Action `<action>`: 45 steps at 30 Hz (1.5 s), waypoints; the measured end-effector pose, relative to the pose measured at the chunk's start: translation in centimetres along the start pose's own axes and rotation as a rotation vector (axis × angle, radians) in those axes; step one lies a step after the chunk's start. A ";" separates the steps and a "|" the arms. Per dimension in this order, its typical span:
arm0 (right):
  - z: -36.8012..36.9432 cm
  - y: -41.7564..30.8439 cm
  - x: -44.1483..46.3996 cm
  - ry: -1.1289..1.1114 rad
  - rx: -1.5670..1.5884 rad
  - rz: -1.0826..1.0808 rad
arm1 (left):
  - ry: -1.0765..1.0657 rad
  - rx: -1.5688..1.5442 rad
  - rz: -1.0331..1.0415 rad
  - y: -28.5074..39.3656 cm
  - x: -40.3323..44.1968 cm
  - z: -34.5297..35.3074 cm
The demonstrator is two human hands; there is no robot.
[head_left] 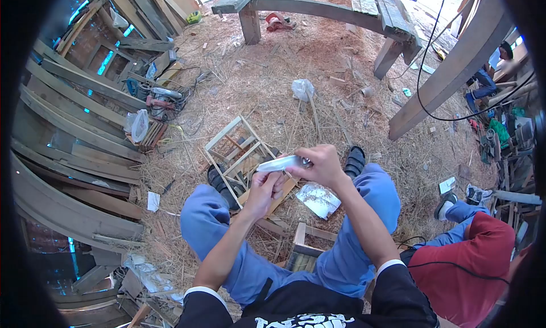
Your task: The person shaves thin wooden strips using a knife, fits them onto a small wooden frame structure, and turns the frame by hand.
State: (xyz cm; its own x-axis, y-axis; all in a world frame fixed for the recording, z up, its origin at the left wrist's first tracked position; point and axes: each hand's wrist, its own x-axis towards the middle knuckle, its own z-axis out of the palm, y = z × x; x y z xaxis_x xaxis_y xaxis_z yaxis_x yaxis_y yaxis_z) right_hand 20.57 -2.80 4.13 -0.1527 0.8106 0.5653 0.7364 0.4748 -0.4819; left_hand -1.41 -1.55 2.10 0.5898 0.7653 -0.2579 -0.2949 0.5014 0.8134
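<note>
My right hand (321, 163) is closed around one end of a pale, silvery-white elongated object (278, 164), whose kind I cannot make out. Just below its other end, my left hand (267, 190) is closed with the fingertips pinched together. What those fingers hold, if anything, is too small to name. Beneath and beyond my hands, a small slatted wooden frame (238, 120) rests tilted on the ground between my feet. A white sheet (319, 201) strewn with sawdust lies below my right hand. Closer to me, between my legs, stands another small wooden piece (300, 237).
Wood shavings cover the ground (239, 72). Planks (85, 129) lean along the left side, near power tools (162, 97). A workbench (318, 8) and a slanted post (443, 66) stand ahead. A person in red (466, 271) sits close by on my right; another person (483, 83) is farther off.
</note>
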 end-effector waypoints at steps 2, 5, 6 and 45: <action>-0.2 0.3 0.1 0.037 -0.012 0.062 | -0.004 0.009 0.014 -0.5 -0.4 -0.2; -0.2 0.1 0.3 0.044 -0.004 0.032 | 0.001 0.000 0.030 0.0 -0.6 0.5; -0.1 -0.2 0.2 0.030 0.002 0.009 | -0.027 0.000 0.016 -0.1 -0.5 0.1; -1.3 1.7 -0.6 0.092 -0.102 0.063 | 0.078 -0.101 -0.077 0.8 -1.3 1.4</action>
State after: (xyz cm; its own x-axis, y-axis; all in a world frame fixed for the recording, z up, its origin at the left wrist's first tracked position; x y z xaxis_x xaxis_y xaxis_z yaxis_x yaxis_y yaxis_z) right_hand 22.79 -2.90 3.85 -0.0461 0.8005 0.5976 0.8066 0.3827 -0.4505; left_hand -1.38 -2.66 3.79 0.5545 0.7499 -0.3609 -0.3274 0.5953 0.7338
